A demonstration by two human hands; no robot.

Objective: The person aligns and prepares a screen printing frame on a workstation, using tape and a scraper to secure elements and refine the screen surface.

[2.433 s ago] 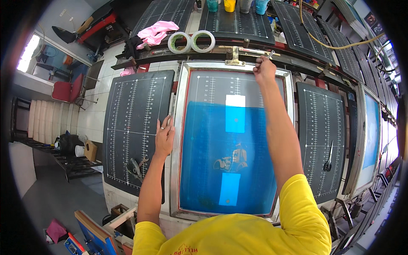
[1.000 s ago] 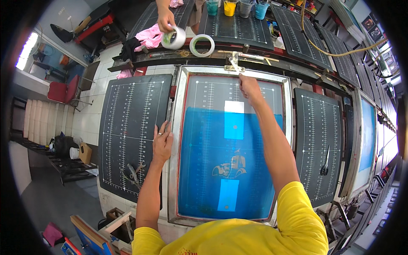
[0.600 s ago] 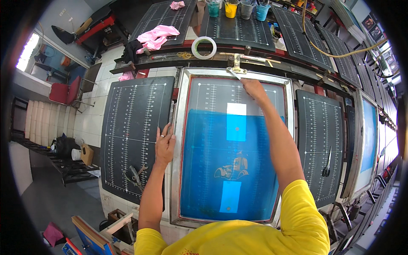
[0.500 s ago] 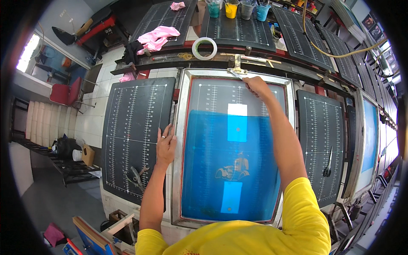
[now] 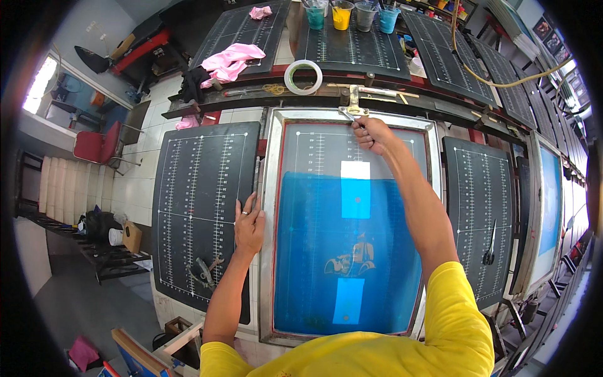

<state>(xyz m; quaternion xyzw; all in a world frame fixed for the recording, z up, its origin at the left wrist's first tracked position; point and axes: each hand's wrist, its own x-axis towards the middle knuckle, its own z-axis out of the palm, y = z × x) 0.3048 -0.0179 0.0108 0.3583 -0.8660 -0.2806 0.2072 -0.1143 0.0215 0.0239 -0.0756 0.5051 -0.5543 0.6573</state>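
- Directly below the camera lies a screen-printing frame (image 5: 270,220), its metal rim silver and its mesh blue over the lower part and dark with white ruler lines over the top.
- On the mesh sit three rectangular patches in a line down the middle: a white one at the edge of the blue, a lighter blue one just under it, and another light blue one near the bottom rim, with a small orange figure design between them.
- The left hand (image 5: 250,225) rests flat on the frame's left rim, fingers together and stretched out, a ring on one finger.
- The right hand (image 5: 372,133) reaches to the frame's top rim, its fingers curled; they lie just beside a metal clamp (image 5: 353,108) that grips the top rim, though whether they pinch anything cannot be told.
- Black platens (image 5: 198,207) with white grid markings flank the frame on both sides.
- Beyond the clamp, a roll of tape (image 5: 303,76) lies flat on the far bar.
- A pink rag (image 5: 227,61) lies to the left of the tape.
- Cups of ink (image 5: 341,14), teal, yellow, grey and blue, stand in a row on a far platen.
- A yellow hose (image 5: 496,80) curves across the upper right.
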